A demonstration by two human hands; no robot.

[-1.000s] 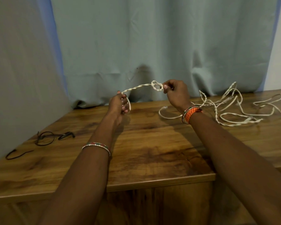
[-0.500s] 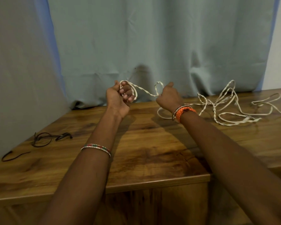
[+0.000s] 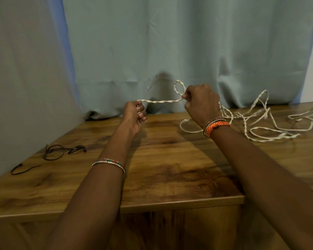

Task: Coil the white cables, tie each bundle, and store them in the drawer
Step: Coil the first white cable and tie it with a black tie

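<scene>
A white twisted cable (image 3: 161,101) stretches in the air between my two hands above the wooden table (image 3: 170,159). My left hand (image 3: 134,114) grips one end of that stretch in a fist. My right hand (image 3: 201,103) pinches the cable at the base of a small loop that stands up above its fingers. The remaining cable (image 3: 260,123) trails behind my right wrist and lies in loose tangled loops on the right side of the table.
Thin black ties (image 3: 61,152) lie on the left of the table, one more (image 3: 23,169) nearer the left edge. A grey-blue curtain (image 3: 170,51) hangs behind the table. Wooden cabinet front (image 3: 170,230) below the table's front edge.
My hands have moved apart, pulling the cable straight between them. The left hand dropped lower and the loop now stands above my right hand's fingers.
</scene>
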